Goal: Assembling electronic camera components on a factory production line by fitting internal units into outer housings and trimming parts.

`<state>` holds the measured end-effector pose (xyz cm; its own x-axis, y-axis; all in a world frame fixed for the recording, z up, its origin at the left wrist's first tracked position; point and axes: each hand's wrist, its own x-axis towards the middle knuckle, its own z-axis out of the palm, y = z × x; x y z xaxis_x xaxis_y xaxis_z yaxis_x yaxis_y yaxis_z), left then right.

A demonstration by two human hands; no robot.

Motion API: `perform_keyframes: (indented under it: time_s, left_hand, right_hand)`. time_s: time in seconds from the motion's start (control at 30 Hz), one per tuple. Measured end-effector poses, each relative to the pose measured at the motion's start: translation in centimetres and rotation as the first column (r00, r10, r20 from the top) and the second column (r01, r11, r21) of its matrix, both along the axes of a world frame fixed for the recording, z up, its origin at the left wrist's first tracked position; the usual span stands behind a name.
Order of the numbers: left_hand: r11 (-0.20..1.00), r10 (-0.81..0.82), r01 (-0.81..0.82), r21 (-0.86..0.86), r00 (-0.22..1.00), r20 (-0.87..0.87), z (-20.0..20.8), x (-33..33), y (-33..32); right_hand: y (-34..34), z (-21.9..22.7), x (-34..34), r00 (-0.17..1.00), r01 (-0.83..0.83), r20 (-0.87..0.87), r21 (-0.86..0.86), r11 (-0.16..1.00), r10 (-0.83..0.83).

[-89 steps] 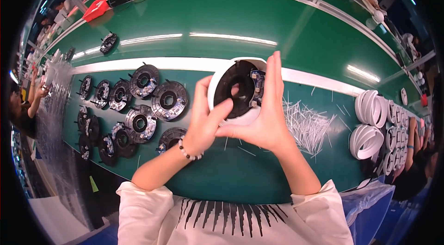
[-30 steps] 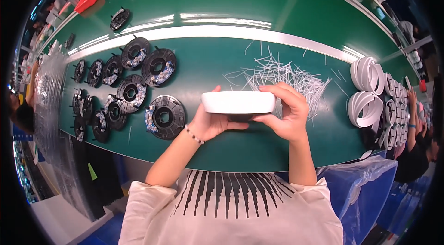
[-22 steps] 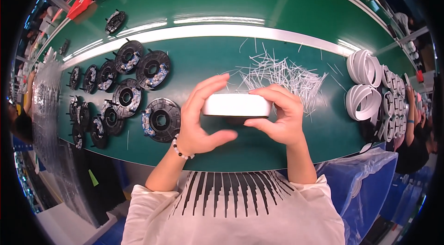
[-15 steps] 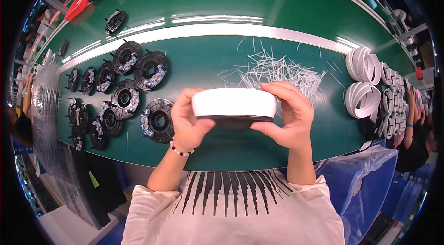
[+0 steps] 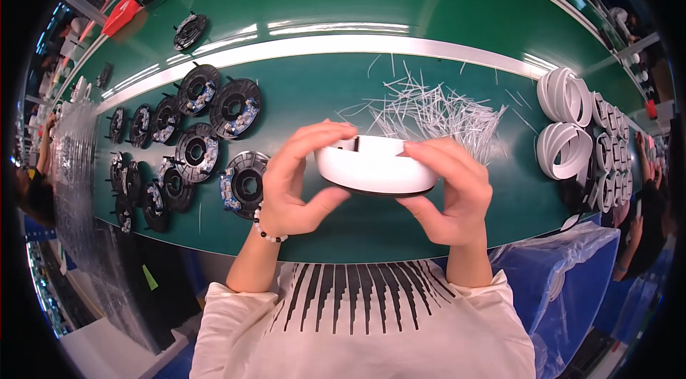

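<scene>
Between my two hands, above the near part of the table, is a white round ring-shaped housing [image 5: 375, 170] with a thin black lower edge. It is tilted so that part of its hollow inside shows, with a small dark upright piece near the left end. My left hand [image 5: 294, 189], with a beaded bracelet at the wrist, grips the left end, fingers over the top rim and thumb below. At the right end my right hand [image 5: 457, 189] does likewise, its thumb under the lower edge. What lies deeper inside the housing is hidden.
Several black discs with blue circuit boards [image 5: 238, 107] lie at the left. Behind my right hand is a pile of thin white strips [image 5: 436, 111]. White rings [image 5: 563, 151] stand in groups at the right edge. A plastic-covered blue bin [image 5: 564, 279] sits below the table's right side.
The housing has tipped, and its open top with part of the inside has come into sight. It sits slightly farther right. My left fingers have moved up over its rim.
</scene>
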<state>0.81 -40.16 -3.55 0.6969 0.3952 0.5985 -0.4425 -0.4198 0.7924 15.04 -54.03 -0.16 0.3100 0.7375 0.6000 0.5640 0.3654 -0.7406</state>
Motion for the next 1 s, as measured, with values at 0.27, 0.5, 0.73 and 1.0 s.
perform_keyframes:
  time_s: [0.27, 0.5, 0.73, 1.0]
  left_hand:
    - [0.985, 0.025, -0.021, 0.169, 1.000, -0.018, 1.4, 0.3, -0.8]
    - [0.978, 0.069, -0.067, 0.195, 0.998, -0.003, 1.8, 0.4, -1.3]
    - [0.939, 0.184, -0.200, 0.279, 0.979, 0.083, 2.0, 0.6, -1.8]
    - [0.966, 0.183, -0.197, 0.170, 0.979, 0.093, 1.2, 0.6, -2.3]
  right_hand:
    - [-0.1, -0.1, -0.7, 0.998, 0.013, 0.059, 0.026, 1.000, -0.015]
    - [-0.1, 0.6, -1.2, 0.994, 0.032, 0.106, 0.040, 0.999, -0.036]
    - [0.0, 0.4, -2.0, 0.980, 0.130, 0.143, 0.090, 0.987, -0.142]
    - [-0.3, 0.1, -2.2, 0.974, 0.170, 0.139, 0.079, 0.982, -0.180]
